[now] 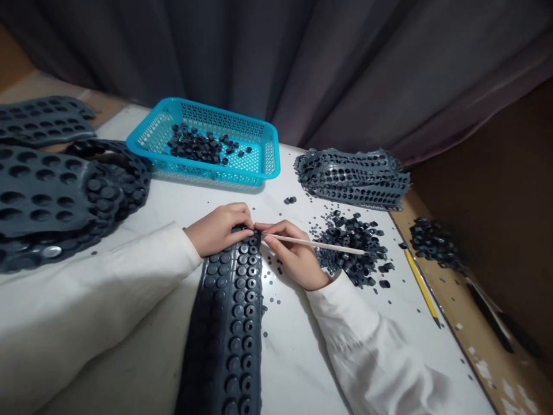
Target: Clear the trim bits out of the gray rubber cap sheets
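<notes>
A long dark grey rubber strip (235,334) with rows of round moulded caps runs from the bottom of the view up to both hands. My left hand (219,230) is closed on the far end of this strip, thumb and fingers pinching its edge. In my right hand (298,258) is a thin pale stick (330,246), gripped between thumb and fingers. The stick's tip meets the strip's far right corner, beside my left thumb; the exact contact is hidden by the fingers. To the right of my right hand lies a heap of small black rubber caps (352,245).
A blue basket (272,153) holding black caps stands behind my hands. Perforated rubber sheets (352,178) lie at the back right, more moulded sheets (38,190) at the left. A yellow pencil (422,285) rests near the table's right edge. A dark curtain (268,57) hangs behind.
</notes>
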A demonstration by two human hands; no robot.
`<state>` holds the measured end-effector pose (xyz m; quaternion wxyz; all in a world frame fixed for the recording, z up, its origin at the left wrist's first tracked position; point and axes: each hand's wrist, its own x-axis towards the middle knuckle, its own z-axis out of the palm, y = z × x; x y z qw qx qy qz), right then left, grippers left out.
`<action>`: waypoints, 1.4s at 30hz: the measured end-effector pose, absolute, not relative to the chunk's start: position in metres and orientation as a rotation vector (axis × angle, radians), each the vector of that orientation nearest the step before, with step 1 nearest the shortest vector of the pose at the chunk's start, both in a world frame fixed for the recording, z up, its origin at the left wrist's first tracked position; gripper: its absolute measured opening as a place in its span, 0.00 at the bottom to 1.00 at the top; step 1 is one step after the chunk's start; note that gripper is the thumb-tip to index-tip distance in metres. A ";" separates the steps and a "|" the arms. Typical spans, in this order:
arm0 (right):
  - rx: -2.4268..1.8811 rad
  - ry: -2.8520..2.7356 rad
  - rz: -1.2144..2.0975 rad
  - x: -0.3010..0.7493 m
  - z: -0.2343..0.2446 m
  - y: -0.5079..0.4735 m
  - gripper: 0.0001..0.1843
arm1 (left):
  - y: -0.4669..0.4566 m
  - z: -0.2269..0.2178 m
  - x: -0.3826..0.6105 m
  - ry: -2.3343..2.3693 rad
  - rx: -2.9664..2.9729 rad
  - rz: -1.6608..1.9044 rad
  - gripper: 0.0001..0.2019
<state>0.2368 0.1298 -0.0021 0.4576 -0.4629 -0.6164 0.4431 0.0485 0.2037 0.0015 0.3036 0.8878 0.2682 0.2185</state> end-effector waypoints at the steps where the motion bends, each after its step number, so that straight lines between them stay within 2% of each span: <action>1: -1.144 -1.527 1.087 0.237 -0.002 0.130 0.04 | 0.204 0.001 0.048 0.704 2.348 0.579 0.07; 14: -1.163 -1.749 0.857 0.237 -0.001 0.131 0.03 | 0.209 0.001 0.051 0.684 2.312 0.530 0.05; 19: -1.126 -1.904 0.690 0.239 -0.001 0.132 0.04 | 0.209 0.002 0.051 0.696 2.302 0.520 0.05; 30: -1.100 -2.039 0.548 0.238 0.001 0.133 0.07 | 0.209 0.002 0.052 0.706 2.305 0.526 0.05; 33: -1.101 -2.004 0.577 0.237 0.001 0.132 0.06 | 0.209 0.001 0.052 0.709 2.304 0.527 0.04; 37: -1.164 -1.739 0.781 0.237 0.000 0.132 0.03 | 0.210 0.001 0.052 0.699 2.289 0.533 0.05; 42: -1.191 -1.659 0.940 0.237 0.000 0.133 0.05 | 0.210 0.002 0.052 0.717 2.293 0.532 0.05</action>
